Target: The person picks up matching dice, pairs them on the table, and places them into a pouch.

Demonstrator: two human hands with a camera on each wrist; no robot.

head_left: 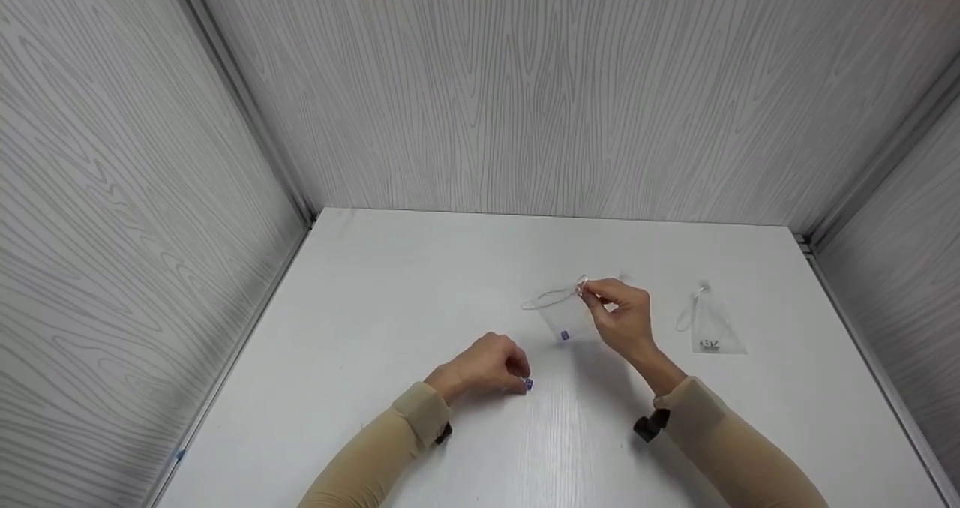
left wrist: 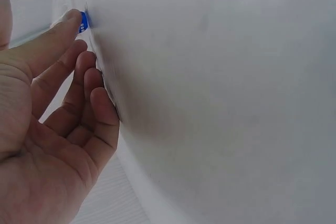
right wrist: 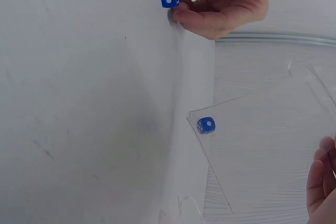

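My left hand [head_left: 487, 364] pinches a blue die [head_left: 529, 384] between thumb and forefinger, low at the white table; a white pip shows on the die [right wrist: 169, 0] in the right wrist view. Farther off and to the right, my right hand [head_left: 622, 317] grips a clear drawstring bag [head_left: 577, 315] near its mouth and holds it up, its pale cord looping out leftward. Inside the bag's lower corner lies another blue die [right wrist: 206, 125]. The left wrist view shows my left palm side-on, with only a sliver of the pinched die [left wrist: 83, 22] past the thumb tip.
A second clear drawstring bag [head_left: 720, 332] lies flat on the table at the right, with small dark items or print near its bottom that I cannot make out. The white table [head_left: 390, 283] is bounded by wood-grain panels [head_left: 517, 103] at the back and both sides.
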